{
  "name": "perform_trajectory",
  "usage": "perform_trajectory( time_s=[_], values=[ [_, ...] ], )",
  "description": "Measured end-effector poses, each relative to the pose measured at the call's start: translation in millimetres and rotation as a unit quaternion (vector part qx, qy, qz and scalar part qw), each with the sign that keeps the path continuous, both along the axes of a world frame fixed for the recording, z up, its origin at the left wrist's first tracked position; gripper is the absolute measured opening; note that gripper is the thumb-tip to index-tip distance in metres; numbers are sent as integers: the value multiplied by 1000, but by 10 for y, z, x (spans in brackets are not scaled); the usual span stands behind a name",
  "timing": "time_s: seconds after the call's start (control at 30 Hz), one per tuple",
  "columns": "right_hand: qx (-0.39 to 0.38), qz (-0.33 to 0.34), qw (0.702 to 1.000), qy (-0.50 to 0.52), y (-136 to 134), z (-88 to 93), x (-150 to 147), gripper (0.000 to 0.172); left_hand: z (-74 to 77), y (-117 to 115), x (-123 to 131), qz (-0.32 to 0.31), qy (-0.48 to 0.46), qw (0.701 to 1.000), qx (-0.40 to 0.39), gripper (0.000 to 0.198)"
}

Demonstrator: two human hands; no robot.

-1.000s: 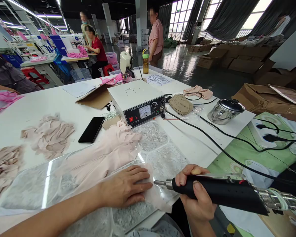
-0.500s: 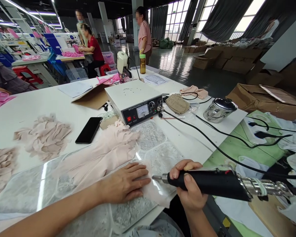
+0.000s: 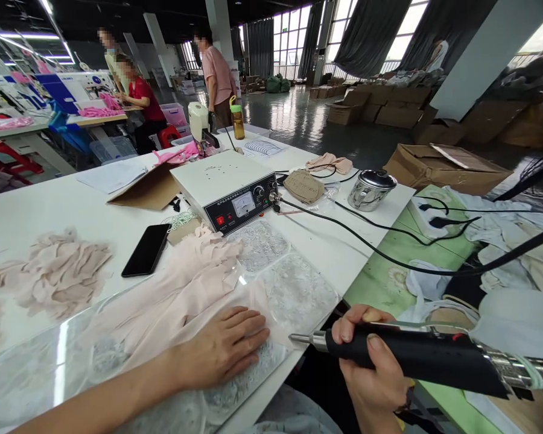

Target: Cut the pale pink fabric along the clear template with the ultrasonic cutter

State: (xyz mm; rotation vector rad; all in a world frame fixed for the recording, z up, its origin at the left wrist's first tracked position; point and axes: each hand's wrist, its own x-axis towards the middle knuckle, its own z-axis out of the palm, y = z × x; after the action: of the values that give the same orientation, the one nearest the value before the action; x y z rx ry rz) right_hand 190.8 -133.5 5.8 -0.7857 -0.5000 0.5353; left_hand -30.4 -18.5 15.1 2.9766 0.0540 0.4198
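My left hand lies flat, fingers stretched out, on a thin pale pink fabric. The fabric spreads over a clear patterned mat at the table's front edge. My right hand is wrapped round a black handheld ultrasonic cutter. Its narrow metal tip points left, by the fabric's right edge; whether it touches the fabric I cannot tell. A cable runs from the control box behind the mat towards the right.
A phone and a pile of pinkish cut pieces lie to the left. Behind are a metal cup, card templates and a bottle. Cloth covers the green surface at right. People stand and sit farther off.
The view has turned to the right. My right hand has drawn the cutter back from my left fingers, towards the fabric's outer edge. My left hand stays flat on the fabric.
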Motion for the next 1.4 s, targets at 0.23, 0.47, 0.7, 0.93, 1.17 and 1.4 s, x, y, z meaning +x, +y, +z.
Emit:
perform_trajectory(
  time_s=[0.23,0.47,0.7,0.93,1.17,1.4],
  values=[
    [-8,64,998,2,-17,-2,-23,10,-72,-119,80,49,-25,998,6,24],
    [-11,74,997,-26,-62,-20,58,15,-52,-120,94,45,-34,998,32,19],
    [-33,71,996,-36,-41,43,86,19,-2,-98,102,14,3,999,34,33],
    [-55,83,991,-87,-70,-24,94,17,-50,-84,90,35,15,999,28,33],
    [-44,133,988,-68,-92,17,76,12,-54,-66,100,34,7,999,16,30],
    [-34,139,987,-66,-83,-11,102,12,-17,-64,120,28,-11,999,14,28]
  ],
)
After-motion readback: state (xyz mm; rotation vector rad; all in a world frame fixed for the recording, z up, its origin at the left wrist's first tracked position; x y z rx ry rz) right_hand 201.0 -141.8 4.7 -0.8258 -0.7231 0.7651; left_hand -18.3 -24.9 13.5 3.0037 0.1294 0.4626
